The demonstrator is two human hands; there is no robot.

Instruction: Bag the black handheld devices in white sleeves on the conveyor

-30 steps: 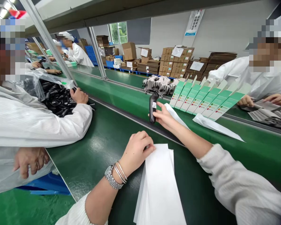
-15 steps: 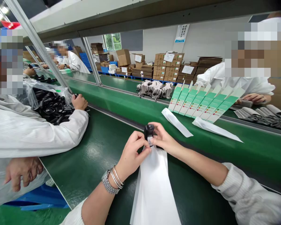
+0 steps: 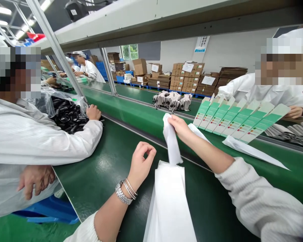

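Pinched by its upper end in my right hand (image 3: 181, 128) is a narrow white translucent bag (image 3: 173, 146), raised above the table's far edge. I cannot make out what is inside it. My left hand (image 3: 141, 163) hovers over the green table, thumb and forefinger tip closed into a ring with nothing visible between them. Just to its right, a stack of flat white bags (image 3: 170, 198) lies lengthwise toward me. Two more filled-looking white bags lie on the green conveyor belt, one partly behind my right forearm and the other bag (image 3: 252, 151) farther right.
A row of green-and-white cartons (image 3: 234, 119) stands on the belt. Bundled grey cables (image 3: 173, 100) sit beyond it. At left, a co-worker's sleeve (image 3: 73, 144) reaches beside a heap of black parts (image 3: 68, 116). Another person works at far right. A shelf beam (image 3: 141, 23) crosses overhead.
My right hand has lifted the bag up and away toward the belt. My left hand has let go of it. The black object seen at its mouth is now out of sight.
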